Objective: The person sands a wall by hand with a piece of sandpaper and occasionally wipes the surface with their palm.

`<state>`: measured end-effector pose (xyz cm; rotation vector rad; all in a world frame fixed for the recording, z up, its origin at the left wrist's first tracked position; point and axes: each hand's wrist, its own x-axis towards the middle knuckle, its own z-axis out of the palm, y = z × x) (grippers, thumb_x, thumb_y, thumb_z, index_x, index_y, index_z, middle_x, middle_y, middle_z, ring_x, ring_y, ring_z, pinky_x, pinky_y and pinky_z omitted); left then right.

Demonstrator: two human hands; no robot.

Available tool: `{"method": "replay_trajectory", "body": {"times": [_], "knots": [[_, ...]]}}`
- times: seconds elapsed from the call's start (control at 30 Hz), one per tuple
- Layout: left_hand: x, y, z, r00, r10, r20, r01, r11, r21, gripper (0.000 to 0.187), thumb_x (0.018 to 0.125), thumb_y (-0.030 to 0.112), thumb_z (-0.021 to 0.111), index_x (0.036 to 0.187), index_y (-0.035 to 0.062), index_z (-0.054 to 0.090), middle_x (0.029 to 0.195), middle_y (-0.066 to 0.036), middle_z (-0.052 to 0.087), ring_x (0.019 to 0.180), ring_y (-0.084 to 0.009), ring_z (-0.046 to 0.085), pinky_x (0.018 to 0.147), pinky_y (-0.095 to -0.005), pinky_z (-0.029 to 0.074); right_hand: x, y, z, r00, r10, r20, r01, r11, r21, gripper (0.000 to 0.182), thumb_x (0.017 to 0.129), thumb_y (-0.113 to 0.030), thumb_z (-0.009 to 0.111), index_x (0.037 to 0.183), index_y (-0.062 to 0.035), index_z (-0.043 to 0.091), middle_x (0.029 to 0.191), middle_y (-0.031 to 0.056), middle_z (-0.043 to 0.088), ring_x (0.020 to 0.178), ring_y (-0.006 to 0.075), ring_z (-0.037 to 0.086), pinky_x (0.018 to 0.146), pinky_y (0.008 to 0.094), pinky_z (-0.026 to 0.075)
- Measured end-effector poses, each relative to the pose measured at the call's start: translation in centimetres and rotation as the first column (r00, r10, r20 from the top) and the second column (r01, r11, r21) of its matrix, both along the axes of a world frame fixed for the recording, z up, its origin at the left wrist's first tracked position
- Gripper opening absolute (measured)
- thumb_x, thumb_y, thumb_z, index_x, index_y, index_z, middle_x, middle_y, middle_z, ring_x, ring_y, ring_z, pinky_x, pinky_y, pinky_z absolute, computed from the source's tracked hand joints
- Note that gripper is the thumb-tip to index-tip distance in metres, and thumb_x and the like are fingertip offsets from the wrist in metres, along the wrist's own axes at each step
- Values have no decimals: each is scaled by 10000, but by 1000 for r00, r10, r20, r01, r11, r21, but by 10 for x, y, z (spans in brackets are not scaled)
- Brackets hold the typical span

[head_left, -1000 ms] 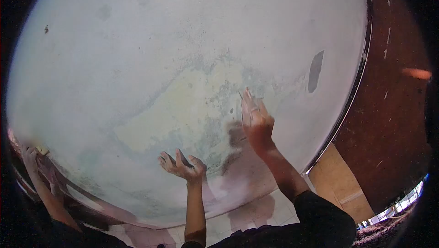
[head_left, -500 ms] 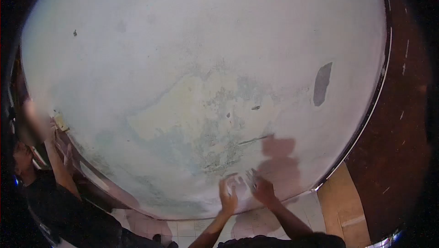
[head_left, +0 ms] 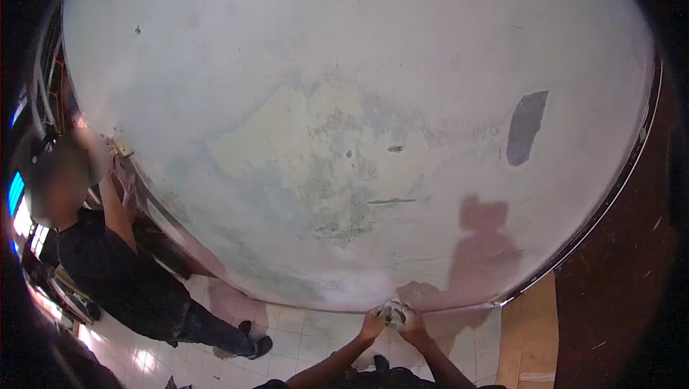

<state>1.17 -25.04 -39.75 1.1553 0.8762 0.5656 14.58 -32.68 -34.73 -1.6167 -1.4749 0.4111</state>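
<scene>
Low in the head view, my left hand [head_left: 372, 324] and my right hand [head_left: 412, 325] are close together in front of my body. Their fingers are closed around a small grey-white thing [head_left: 392, 313] between them, too small and blurred to name. Just beyond them rises a large pale wall panel [head_left: 287, 52], its lower edge close to my fingertips. The panel carries a patchy yellowish and green area [head_left: 276, 138], a dark grey patch [head_left: 527, 128] at the right, and small gouges near the middle.
At the left a person in dark clothes [head_left: 133, 274] stands by the panel's edge, one hand near a yellowish block [head_left: 123, 146]. White floor tiles [head_left: 287, 346] lie below. A brown board [head_left: 530, 331] and a dark red surface [head_left: 610, 296] are at the right.
Both hands have come down off the panel's lower part and closer together, around the small grey-white thing. The view has shifted, showing more of the other person and the floor.
</scene>
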Motion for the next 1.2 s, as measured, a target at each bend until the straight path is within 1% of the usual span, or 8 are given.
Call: {"method": "replay_trajectory", "body": {"times": [0.2,0.63,0.73,0.77,0.9,0.97,1.03,1.2], "knots": [[-2,-15,42,988,100,-122,-29,876,482,184,983,134,507,1040,-28,575,866,-97,657,754,-180,665,663,-326,537,13,16,31,960,104,-260,-100,995,27,289,827,-141,703,1088,-32,643,943,145,667,865,290,648,806,377,511],[-18,-27,119,963,159,-217,-5,817,576,220,977,159,520,1090,-27,551,949,-171,651,828,-264,659,724,-379,518,-12,27,-2,877,-2,-480,133,962,238,276,778,-122,794,929,-38,580,835,40,634,753,143,592,694,324,508],[-25,-13,153,973,-14,-231,157,774,614,254,953,174,563,1114,-22,551,1037,-184,632,927,-280,636,805,-387,502,-17,28,71,554,69,-830,220,949,226,279,789,-49,759,987,-38,564,908,47,624,807,147,581,717,310,510],[-31,-1,166,976,-56,-208,189,688,701,264,933,160,586,1128,-15,558,1062,-176,626,961,-274,623,836,-383,492,-11,38,67,208,156,-966,276,938,211,300,786,-15,747,1019,-39,559,947,53,617,834,148,577,728,305,512],[-69,82,269,966,-36,-256,239,511,826,388,807,56,687,1182,49,586,1124,-147,621,995,-293,612,859,-367,482,6,64,82,657,9,-754,381,859,342,407,816,-10,693,1184,-24,519,1130,76,587,1002,197,587,830,370,530],[-83,117,352,972,232,17,-24,25,999,237,855,82,666,1079,18,628,1014,-141,664,918,-248,642,853,-349,492,17,82,121,774,-19,-632,355,841,409,336,781,46,698,1087,-23,575,1015,43,575,897,148,555,773,306,510],[-82,139,432,959,227,173,-229,250,941,166,892,109,627,996,-20,617,947,-118,666,926,-208,636,858,-340,486,26,100,160,873,-124,-472,372,795,480,254,755,70,717,967,-25,615,868,-4,545,787,90,503,701,237,470],[-55,221,519,706,255,661,-443,-570,692,239,938,173,542,1150,65,569,1298,-165,513,1227,-292,464,1004,-428,374,24,138,296,839,-236,-490,485,731,480,160,783,-24,758,837,-14,607,761,-59,503,731,46,460,638,207,411]]}}
